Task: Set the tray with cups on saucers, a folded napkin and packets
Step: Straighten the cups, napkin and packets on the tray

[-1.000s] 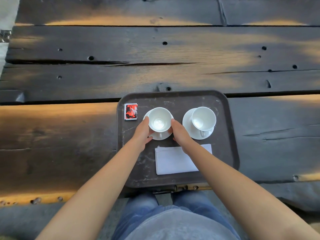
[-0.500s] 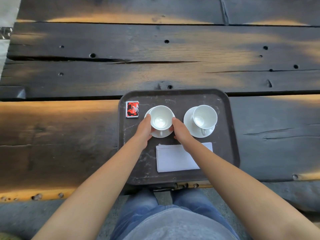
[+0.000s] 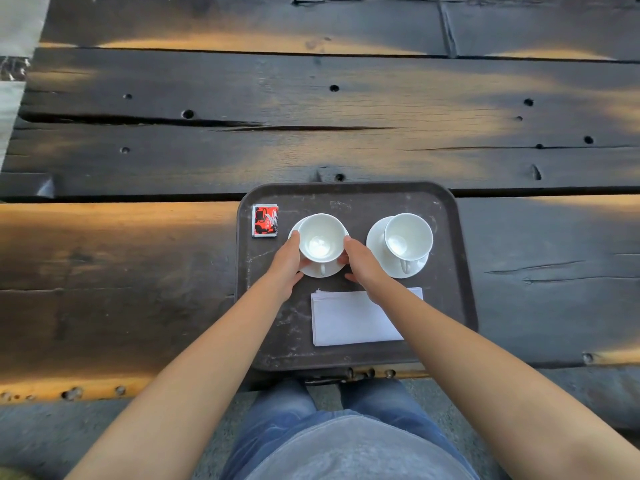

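Observation:
A dark brown tray (image 3: pixel 356 197) lies at the near edge of the wooden table. On it stand two white cups on saucers. My left hand (image 3: pixel 287 261) and my right hand (image 3: pixel 362 265) hold the left saucer (image 3: pixel 320 270) from both sides, fingers beside the left cup (image 3: pixel 320 237). Its handle points toward me. The right cup (image 3: pixel 408 235) sits on the right saucer (image 3: pixel 379 251), untouched. A folded white napkin (image 3: pixel 346 318) lies flat near the tray's front, partly under my right forearm. A red and black packet (image 3: pixel 265 220) lies in the tray's far left corner.
The table (image 3: pixel 311 133) is made of dark, weathered planks with holes and cracks. Its front edge runs just below the tray, and my legs in jeans (image 3: pixel 277 407) show beneath it. A pale floor strip (image 3: pixel 14 29) lies at the far left.
Both hands stay on the left saucer. Only the view has shifted slightly.

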